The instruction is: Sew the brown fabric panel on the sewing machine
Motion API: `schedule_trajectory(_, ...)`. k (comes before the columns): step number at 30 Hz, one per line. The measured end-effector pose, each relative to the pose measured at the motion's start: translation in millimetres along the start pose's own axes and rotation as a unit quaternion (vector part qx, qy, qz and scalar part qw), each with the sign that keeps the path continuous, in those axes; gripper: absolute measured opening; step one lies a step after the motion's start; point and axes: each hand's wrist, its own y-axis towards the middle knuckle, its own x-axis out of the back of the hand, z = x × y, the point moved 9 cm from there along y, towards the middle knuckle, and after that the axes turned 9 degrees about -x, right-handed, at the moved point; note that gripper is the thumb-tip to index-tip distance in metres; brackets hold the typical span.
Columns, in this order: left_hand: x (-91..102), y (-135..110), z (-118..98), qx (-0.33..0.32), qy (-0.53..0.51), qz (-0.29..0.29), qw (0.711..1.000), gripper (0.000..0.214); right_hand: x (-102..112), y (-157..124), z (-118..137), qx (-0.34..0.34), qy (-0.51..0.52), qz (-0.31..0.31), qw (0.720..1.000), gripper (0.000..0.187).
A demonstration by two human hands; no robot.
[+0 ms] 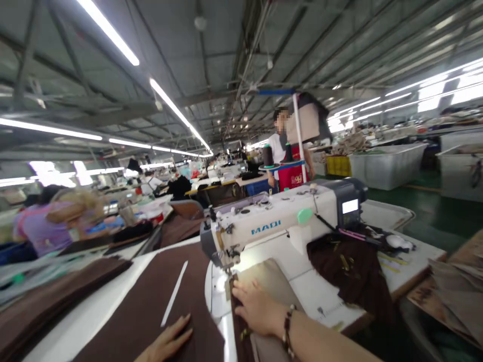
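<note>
While we look forward across the workshop, our right hand (256,306) lies flat, palm down and fingers extended, on the brown fabric strip (237,322) that runs just in front of the needle area of the sewing machine (279,216). It pinches nothing; the hand is open and only presses. A beaded bracelet (287,324) sits on this wrist. Our left hand (168,342) rests near the lower edge of the view, fingers loosely spread and open, on the large brown fabric panel (151,306) spread over the white table (86,322). It holds nothing. A narrow white strip (174,293) lies diagonally on this panel, just beyond the left fingertips and apart from them.

The machine is white, marked MADI, with a lit display (350,206) at its right end. A tan fabric piece (271,281) lies on the machine bed just beyond the right hand. A heap of dark brown fabric (350,271) sits to the right of the machine, draped over the table edge. Thread cones (268,156) stand behind the machine. A person in a white top (279,146) stands farther back. At the left, another person in a purple top (37,226) appears blurred.
</note>
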Motion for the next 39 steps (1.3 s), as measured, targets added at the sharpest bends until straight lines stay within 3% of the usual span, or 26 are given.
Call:
schedule_trajectory(4,-13.9,-11.5,-5.0,-0.016,0.030,-0.003,0.999,0.054,7.6,-2.7,1.7,-0.014,0.020,0.065,0.998,0.040)
schedule_trajectory(9,-7.3,-2.2,-10.6,-0.042,0.055,-0.030,0.997,0.044,-7.2,0.0,-5.7,-0.026,0.012,0.109,0.994,0.042)
schedule_trajectory(12,10.7,1.7,-14.6,-0.038,0.057,-0.043,0.997,0.048,-7.3,-1.2,-5.1,-0.021,-0.008,0.112,0.993,0.043)
schedule_trajectory(17,61.6,12.1,-30.9,-0.042,0.087,-0.074,0.993,0.054,-6.1,0.1,-3.7,-0.014,-0.026,0.108,0.994,0.043)
schedule_trajectory(20,71.9,21.1,-49.5,-0.062,0.106,-0.051,0.991,0.043,-7.0,0.8,-3.3,-0.017,-0.028,0.113,0.993,0.043)
schedule_trajectory(23,63.9,26.3,-73.6,-0.071,0.102,-0.013,0.992,0.034,-6.8,0.9,-2.3,-0.020,-0.026,0.120,0.992,0.044)
schedule_trajectory(27,38.8,28.3,-105.7,-0.112,0.047,0.047,0.991,0.037,-5.6,1.0,-1.7,-0.029,-0.021,0.125,0.991,0.044)
schedule_trajectory(29,26.8,32.2,-109.5,-0.136,0.019,0.060,0.989,0.040,-4.7,1.1,-0.7,-0.028,-0.021,0.125,0.992,0.044)
schedule_trajectory(35,0.6,60.4,-58.6,-0.090,0.088,-0.047,0.991,0.049,-4.3,1.4,0.4,-0.035,-0.031,0.134,0.990,0.045)
schedule_trajectory(39,-17.5,66.0,-42.8,-0.080,0.081,-0.083,0.990,0.048,-2.4,3.2,4.2,-0.022,-0.056,0.135,0.989,0.045)
